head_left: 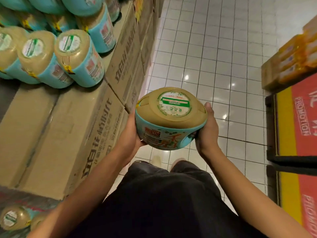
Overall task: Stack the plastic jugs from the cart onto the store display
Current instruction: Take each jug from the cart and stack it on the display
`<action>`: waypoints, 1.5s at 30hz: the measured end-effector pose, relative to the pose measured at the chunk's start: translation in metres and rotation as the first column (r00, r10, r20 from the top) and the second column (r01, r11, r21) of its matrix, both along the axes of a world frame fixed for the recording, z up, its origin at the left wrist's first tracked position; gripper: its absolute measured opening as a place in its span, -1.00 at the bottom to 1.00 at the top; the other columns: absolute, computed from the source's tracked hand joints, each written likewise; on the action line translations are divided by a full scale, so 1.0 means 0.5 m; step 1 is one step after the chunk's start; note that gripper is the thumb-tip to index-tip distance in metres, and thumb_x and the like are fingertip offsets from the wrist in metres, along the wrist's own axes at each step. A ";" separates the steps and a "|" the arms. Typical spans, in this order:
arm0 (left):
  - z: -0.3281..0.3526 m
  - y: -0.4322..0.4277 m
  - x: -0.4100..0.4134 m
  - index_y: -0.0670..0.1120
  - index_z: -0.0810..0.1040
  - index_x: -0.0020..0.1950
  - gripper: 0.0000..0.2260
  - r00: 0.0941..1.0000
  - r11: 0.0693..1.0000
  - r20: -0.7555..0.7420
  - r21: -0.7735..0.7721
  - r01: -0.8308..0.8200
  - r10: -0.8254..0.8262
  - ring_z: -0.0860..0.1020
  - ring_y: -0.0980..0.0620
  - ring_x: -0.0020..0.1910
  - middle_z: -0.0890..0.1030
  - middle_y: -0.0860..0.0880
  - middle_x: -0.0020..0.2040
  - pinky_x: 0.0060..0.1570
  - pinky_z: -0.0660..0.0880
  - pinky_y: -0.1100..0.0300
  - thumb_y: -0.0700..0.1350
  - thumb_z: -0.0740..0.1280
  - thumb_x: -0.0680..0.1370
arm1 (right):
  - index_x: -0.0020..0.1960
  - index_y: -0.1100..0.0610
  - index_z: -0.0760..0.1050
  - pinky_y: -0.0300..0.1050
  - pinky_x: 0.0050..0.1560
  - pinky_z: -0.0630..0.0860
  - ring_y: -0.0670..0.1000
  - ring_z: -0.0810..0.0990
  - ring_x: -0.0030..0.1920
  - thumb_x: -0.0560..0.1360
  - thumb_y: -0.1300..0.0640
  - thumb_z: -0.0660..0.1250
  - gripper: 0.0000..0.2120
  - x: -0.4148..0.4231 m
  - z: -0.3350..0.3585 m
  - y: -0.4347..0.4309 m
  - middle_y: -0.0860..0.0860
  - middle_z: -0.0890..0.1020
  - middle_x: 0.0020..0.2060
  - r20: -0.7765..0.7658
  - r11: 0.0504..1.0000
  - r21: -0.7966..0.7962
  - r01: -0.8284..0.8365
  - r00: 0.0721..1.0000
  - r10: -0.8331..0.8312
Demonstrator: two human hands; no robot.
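Observation:
I hold one plastic jug (169, 117) in front of me at waist height, its tan base with a round green-and-white sticker facing the camera and its teal label below. My left hand (131, 133) cups its left side and underside. My right hand (208, 127) grips its right side, thumb up along the rim. On the left, the store display holds stacked jugs (75, 57) lying on their sides, bases toward me, on top of cardboard cartons (56, 134). More jugs (13, 218) show at the bottom left corner.
White tiled floor (214, 57) runs ahead between the display and a red-and-yellow promotion stand (301, 127) on the right. Yellow packaged goods (291, 60) sit on a carton at the upper right. My dark trousers and shoes are below the jug.

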State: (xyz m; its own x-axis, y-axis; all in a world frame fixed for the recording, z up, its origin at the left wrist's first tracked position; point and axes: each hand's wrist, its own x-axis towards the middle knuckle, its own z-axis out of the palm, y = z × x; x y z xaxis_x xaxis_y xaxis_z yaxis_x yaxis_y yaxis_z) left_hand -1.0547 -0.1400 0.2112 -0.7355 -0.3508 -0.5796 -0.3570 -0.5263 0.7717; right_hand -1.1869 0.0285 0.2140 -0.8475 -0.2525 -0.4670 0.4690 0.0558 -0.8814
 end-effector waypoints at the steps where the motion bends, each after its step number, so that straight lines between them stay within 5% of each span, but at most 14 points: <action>1: 0.002 -0.014 -0.030 0.11 0.50 0.48 -0.44 1.000 1.000 0.006 -0.013 -0.003 0.003 0.62 -0.05 0.31 0.66 -0.05 0.31 0.14 0.63 -0.10 0.32 -0.07 0.69 | -0.40 -0.10 0.54 -0.19 -0.38 0.46 -0.08 0.49 -0.44 0.58 -0.37 0.15 -0.48 -0.031 0.002 -0.015 -0.08 0.53 -0.46 0.016 1.000 -0.005 0.010 1.000 -0.009; 6: 0.013 -0.074 -0.153 0.13 0.50 0.48 -0.46 0.991 0.990 0.024 -0.036 -0.134 0.135 0.62 -0.05 0.31 0.66 -0.03 0.30 0.20 0.60 -0.17 0.30 -0.08 0.71 | -0.39 -0.07 0.52 -0.17 -0.42 0.37 -0.05 0.42 -0.46 0.56 -0.35 0.17 -0.50 -0.193 0.011 -0.115 -0.05 0.48 -0.46 0.029 0.993 -0.057 -0.101 0.994 0.103; 11: 0.044 -0.120 -0.198 0.24 0.51 0.44 -0.47 0.924 0.923 0.012 -0.064 -0.380 0.381 0.66 0.06 0.23 0.69 0.06 0.26 -0.05 0.67 0.08 0.38 -0.05 0.66 | -0.33 -0.08 0.61 -0.02 -0.09 0.54 0.04 0.59 -0.22 0.60 -0.33 0.17 -0.50 -0.318 0.047 -0.251 0.00 0.61 -0.34 -0.023 0.917 -0.131 -0.377 0.926 0.378; 19: 0.139 -0.138 -0.140 0.42 0.62 0.21 -0.31 0.595 0.582 -0.089 -0.136 -0.802 0.799 0.67 0.13 0.19 0.70 0.15 0.21 -0.06 0.69 0.13 0.71 0.14 0.24 | -0.09 -0.14 0.76 -0.02 0.05 0.60 -0.03 0.74 0.01 0.48 -0.38 0.29 -0.60 -0.298 0.130 -0.526 -0.02 0.78 -0.07 -0.072 0.606 -0.214 -0.766 0.631 0.773; 25: 0.162 -0.190 -0.050 0.25 0.49 0.44 -0.23 0.413 0.383 -0.153 -0.192 -0.903 0.898 0.61 0.08 0.32 0.66 0.06 0.32 0.27 0.56 -0.10 0.62 0.05 0.38 | -0.03 -0.18 0.76 0.06 0.22 0.60 -0.02 0.71 0.14 0.60 -0.23 0.25 -0.69 -0.186 0.171 -0.700 -0.05 0.77 0.03 -0.137 0.443 -0.324 -0.836 0.505 0.852; 29: 0.156 -0.271 0.015 0.12 0.37 0.55 -0.04 0.431 0.395 -0.236 -0.186 -0.900 0.871 0.54 -0.04 0.42 0.58 -0.05 0.43 0.33 0.54 -0.13 0.65 0.23 0.29 | -0.09 -0.14 0.77 0.05 0.26 0.59 -0.03 0.72 0.08 0.63 -0.18 0.22 -0.63 -0.121 0.185 -0.810 -0.04 0.77 -0.03 -0.180 0.382 -0.376 -0.844 0.471 0.863; 37: 0.142 -0.482 0.117 -0.11 0.25 0.60 -0.01 0.587 0.494 -0.309 -0.332 -0.804 0.748 0.54 -0.22 0.40 0.56 -0.18 0.42 0.31 0.50 -0.33 0.23 0.63 0.34 | -0.26 -0.19 0.73 -0.14 -0.03 0.57 -0.15 0.72 -0.10 0.57 -0.28 0.24 -0.61 -0.033 0.190 -0.997 -0.15 0.75 -0.20 -0.234 0.495 -0.289 -0.820 0.562 0.793; 41: 0.137 -0.581 0.143 -0.14 0.28 0.58 -0.01 0.573 0.498 -0.314 -0.289 -0.818 0.757 0.53 -0.27 0.40 0.57 -0.22 0.41 0.36 0.43 -0.38 0.13 0.68 0.31 | -0.24 -0.25 0.73 -0.09 0.07 0.53 -0.21 0.72 -0.09 0.57 -0.27 0.19 -0.61 0.001 0.187 -1.085 -0.18 0.76 -0.17 -0.265 0.530 -0.275 -0.802 0.593 0.760; 45: 0.145 -0.681 0.153 -0.21 0.28 0.56 0.02 0.532 0.453 -0.344 -0.287 -0.844 0.774 0.55 -0.26 0.38 0.58 -0.24 0.39 0.34 0.49 -0.27 0.17 0.68 0.28 | -0.03 -0.07 0.71 0.06 0.33 0.54 -0.10 0.69 0.14 0.48 -0.40 0.21 -0.52 0.029 0.188 -1.164 -0.12 0.75 0.03 -0.275 0.551 -0.259 -0.793 0.607 0.745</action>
